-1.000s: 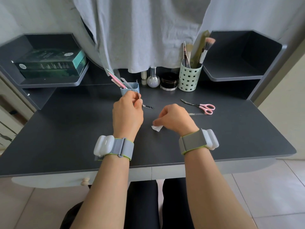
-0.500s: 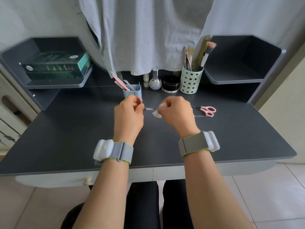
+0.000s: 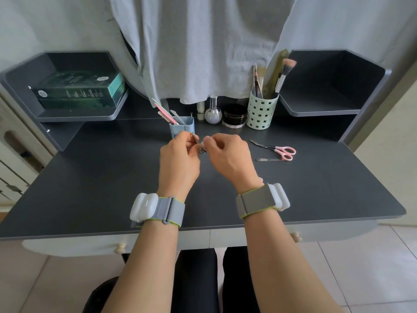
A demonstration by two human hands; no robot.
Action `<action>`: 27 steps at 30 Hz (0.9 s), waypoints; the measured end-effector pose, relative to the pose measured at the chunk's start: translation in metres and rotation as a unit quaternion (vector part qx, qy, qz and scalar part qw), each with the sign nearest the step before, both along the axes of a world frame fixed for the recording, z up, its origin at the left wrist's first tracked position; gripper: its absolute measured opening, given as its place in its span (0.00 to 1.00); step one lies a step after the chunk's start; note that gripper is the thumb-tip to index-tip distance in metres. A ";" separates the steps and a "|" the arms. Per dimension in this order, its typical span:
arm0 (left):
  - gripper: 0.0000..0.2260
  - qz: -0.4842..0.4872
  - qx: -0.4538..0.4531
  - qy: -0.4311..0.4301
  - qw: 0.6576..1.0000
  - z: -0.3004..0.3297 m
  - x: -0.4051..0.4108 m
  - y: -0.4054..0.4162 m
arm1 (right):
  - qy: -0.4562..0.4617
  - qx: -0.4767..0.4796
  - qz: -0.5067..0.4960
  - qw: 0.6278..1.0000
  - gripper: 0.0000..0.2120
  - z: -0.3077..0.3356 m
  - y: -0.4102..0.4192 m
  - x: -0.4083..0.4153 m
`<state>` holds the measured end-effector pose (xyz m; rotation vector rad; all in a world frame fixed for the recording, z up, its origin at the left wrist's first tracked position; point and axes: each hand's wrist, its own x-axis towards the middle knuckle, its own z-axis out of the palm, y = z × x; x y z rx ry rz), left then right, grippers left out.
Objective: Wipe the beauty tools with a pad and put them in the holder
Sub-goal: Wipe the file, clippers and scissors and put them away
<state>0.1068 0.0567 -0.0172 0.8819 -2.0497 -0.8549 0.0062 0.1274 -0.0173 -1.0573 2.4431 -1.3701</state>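
My left hand (image 3: pixel 178 161) pinches a small thin metal tool (image 3: pixel 196 141) above the dark desk (image 3: pixel 90 184). Close beside it, my right hand (image 3: pixel 230 157) pinches a white pad (image 3: pixel 203 144) against the tool's tip. Most of the pad is hidden by my fingers. Just behind my hands stands the small blue holder (image 3: pixel 184 127) with a pink nail file and other tools in it. Pink-handled scissors (image 3: pixel 278 150) and a metal nail file (image 3: pixel 268 159) lie on the desk to the right.
A pale green perforated cup (image 3: pixel 259 114) with brushes stands at the back right. Next to it are a black jar (image 3: pixel 234 116), a round glass bottle (image 3: pixel 213 112) and a small tube. Green boxes (image 3: pixel 79 91) sit on the left shelf. A grey cloth hangs behind.
My right hand lifted the pad from the desk and brought it to the tool in my left hand. Both hands now meet above the desk, the tool turned more upright.
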 end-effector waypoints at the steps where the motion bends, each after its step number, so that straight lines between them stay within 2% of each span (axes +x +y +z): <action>1: 0.05 0.001 -0.005 -0.001 1.000 0.000 0.000 0.000 | -0.002 -0.002 0.003 1.000 0.15 0.000 0.000 -0.001; 5: 0.05 0.001 -0.014 -0.001 1.000 0.000 -0.001 -0.001 | 0.009 -0.013 0.018 1.000 0.07 -0.003 0.001 -0.003; 16: 0.05 -0.011 0.009 0.025 1.000 0.002 -0.005 0.003 | 0.058 0.028 -0.039 0.997 0.09 -0.009 0.007 -0.017; 27: 0.06 -0.021 0.024 0.048 0.998 0.006 -0.010 0.003 | 0.036 0.043 -0.083 0.995 0.10 -0.010 0.022 -0.033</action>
